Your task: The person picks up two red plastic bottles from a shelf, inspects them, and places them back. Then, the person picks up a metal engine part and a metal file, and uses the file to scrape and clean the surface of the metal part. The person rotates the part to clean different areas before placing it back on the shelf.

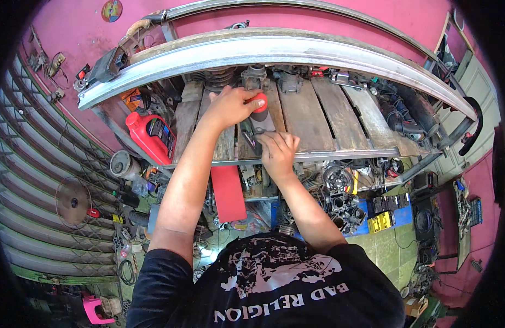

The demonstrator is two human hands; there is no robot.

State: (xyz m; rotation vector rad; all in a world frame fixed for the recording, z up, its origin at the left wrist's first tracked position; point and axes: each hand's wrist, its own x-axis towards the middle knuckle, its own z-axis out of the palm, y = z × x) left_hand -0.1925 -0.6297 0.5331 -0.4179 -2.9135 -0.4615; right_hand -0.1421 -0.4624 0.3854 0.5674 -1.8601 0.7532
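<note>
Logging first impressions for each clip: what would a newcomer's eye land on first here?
First, the two bare arms reaching up the middle onto a wooden plank bench: the left hand has its grip on a small red round part, and the right hand presses on a dark metal piece just below it. Next, the red jug at the bench's left end and the red flat panel under the front edge.

Pink walls [340, 16] are seen around the workshop. A grey corrugated roller shutter [28, 164] fills the left side, with a fan [73, 202] stood before it. The desk [312, 115] is built of worn wooden planks framed in metal [274, 52]. Below, greenish floor tiles [392, 240] are crowded with what appear to be engine parts.
</note>
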